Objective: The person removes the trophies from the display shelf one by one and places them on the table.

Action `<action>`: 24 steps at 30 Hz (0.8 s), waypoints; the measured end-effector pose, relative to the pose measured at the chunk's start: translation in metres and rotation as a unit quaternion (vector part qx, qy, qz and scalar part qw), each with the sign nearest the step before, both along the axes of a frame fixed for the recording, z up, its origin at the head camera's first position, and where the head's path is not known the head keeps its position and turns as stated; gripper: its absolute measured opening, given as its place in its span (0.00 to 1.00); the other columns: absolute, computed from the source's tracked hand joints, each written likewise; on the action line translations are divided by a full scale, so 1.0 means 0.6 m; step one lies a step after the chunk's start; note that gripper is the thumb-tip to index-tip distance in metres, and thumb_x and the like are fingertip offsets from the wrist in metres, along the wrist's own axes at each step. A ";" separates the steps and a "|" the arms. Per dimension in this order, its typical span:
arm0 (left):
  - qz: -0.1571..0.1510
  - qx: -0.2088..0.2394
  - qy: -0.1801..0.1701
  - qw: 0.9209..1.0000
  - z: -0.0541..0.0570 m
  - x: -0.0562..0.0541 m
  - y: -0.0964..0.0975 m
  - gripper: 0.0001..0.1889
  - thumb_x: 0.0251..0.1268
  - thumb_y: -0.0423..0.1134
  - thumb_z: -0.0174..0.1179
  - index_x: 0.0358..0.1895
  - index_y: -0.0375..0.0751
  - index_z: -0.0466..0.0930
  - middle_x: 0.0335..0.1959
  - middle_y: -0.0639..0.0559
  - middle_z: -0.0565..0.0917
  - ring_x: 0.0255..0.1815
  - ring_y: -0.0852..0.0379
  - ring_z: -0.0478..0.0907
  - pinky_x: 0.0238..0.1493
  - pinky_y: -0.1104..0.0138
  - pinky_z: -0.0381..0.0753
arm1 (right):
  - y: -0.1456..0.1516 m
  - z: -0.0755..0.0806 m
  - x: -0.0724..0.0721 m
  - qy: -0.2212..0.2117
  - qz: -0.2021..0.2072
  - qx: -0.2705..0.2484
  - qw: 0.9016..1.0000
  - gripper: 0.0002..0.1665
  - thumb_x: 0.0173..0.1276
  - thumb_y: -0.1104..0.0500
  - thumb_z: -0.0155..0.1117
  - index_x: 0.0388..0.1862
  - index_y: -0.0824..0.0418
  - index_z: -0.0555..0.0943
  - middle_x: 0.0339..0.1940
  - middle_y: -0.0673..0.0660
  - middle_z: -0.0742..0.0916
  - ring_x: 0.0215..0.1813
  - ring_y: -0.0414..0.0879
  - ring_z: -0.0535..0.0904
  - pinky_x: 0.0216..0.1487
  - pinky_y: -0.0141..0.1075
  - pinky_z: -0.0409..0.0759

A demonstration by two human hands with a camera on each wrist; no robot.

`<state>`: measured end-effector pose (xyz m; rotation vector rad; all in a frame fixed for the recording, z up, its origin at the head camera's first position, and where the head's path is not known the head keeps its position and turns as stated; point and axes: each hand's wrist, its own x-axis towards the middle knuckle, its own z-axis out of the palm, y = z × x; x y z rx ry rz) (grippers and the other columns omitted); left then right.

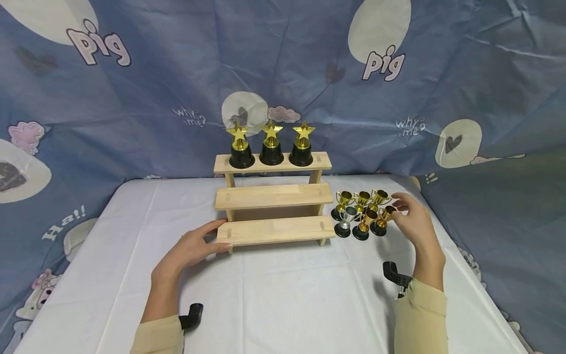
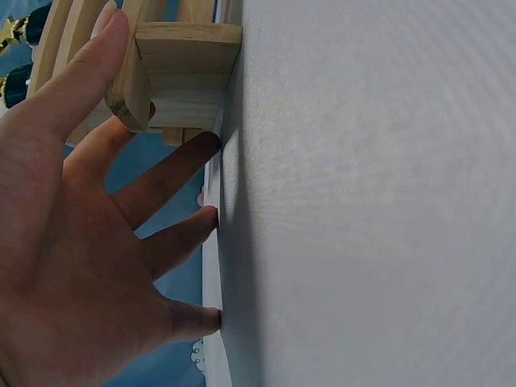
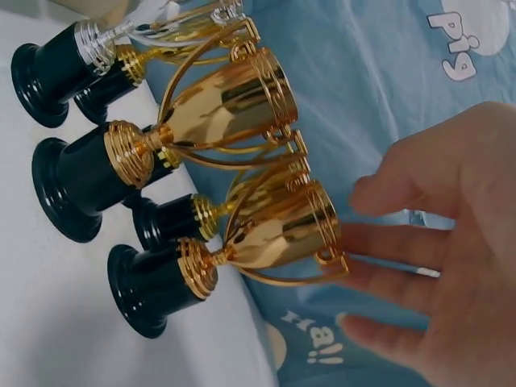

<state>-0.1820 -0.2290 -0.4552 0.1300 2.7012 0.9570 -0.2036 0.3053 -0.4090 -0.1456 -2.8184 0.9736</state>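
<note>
My left hand (image 1: 187,250) is at the left end of a three-step wooden display stand (image 1: 276,230). Its thumb and forefinger lie on either side of the lowest step's end, and the other fingers spread down to the cloth in the left wrist view. My right hand (image 1: 413,219) has its fingers apart, right beside the rim and handle of the nearest bronze-coloured trophy cup (image 3: 278,234). Another bronze-coloured cup (image 3: 218,105), a silver cup (image 1: 348,216) and gold cups (image 1: 344,199) stand close around it on black bases. The gold cups are partly hidden by the front row.
Three gold star trophies (image 1: 271,142) on black bases stand in a row on the top step. A white cloth (image 1: 292,295) covers the table. Blue printed fabric (image 1: 155,98) hangs behind and at both sides.
</note>
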 end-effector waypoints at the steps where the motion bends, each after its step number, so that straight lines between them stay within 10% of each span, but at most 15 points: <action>1: 0.001 0.000 0.000 1.000 0.000 0.001 0.000 0.48 0.53 0.74 0.62 0.77 0.63 0.58 0.76 0.43 0.66 0.77 0.32 0.58 0.68 0.35 0.64 | -0.003 0.000 0.000 0.011 -0.003 -0.003 1.000 0.32 0.65 0.64 0.52 0.70 0.59 0.71 0.59 0.69 0.81 0.62 0.66 0.75 0.52 0.59 0.75; 24: 0.004 0.015 0.011 1.000 -0.004 0.005 -0.004 0.47 0.54 0.72 0.63 0.77 0.63 0.59 0.75 0.44 0.67 0.77 0.32 0.58 0.69 0.34 0.62 | -0.110 0.007 -0.016 0.168 0.092 -0.120 0.974 0.25 0.70 0.62 0.60 0.66 0.55 0.76 0.55 0.61 0.85 0.58 0.57 0.80 0.64 0.57 0.72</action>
